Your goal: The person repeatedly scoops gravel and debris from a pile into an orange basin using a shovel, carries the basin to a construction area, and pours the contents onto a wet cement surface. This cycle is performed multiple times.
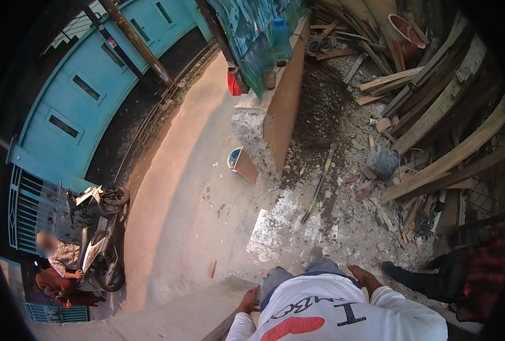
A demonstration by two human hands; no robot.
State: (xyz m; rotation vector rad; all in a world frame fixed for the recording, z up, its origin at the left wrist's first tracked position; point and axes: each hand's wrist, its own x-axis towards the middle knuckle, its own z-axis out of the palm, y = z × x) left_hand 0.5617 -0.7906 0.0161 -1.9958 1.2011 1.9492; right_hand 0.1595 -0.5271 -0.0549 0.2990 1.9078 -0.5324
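Note:
My left hand point(248, 299) is low in the picture beside my body, close to the grey concrete wall top point(207, 307). Its fingers point forward, and nothing shows in them. On the other side, my right hand point(365, 278) hangs by my thigh with loosely stretched fingers, holding nothing that I can see. Ahead of me a hoe point(319, 184) with a long handle lies on the rubble-strewn ground, its dark blade at the far end. Broken white tiles point(269, 227) cover a patch of floor left of the handle.
A broken-ended low wall point(278, 125) stands ahead, with a white bucket point(234, 158) and a board at its foot. A grey bucket point(382, 162) and stacked planks point(434, 125) lie right. One person point(454, 278) stands at right; another point(65, 258) is by motorcycles point(102, 250) at left.

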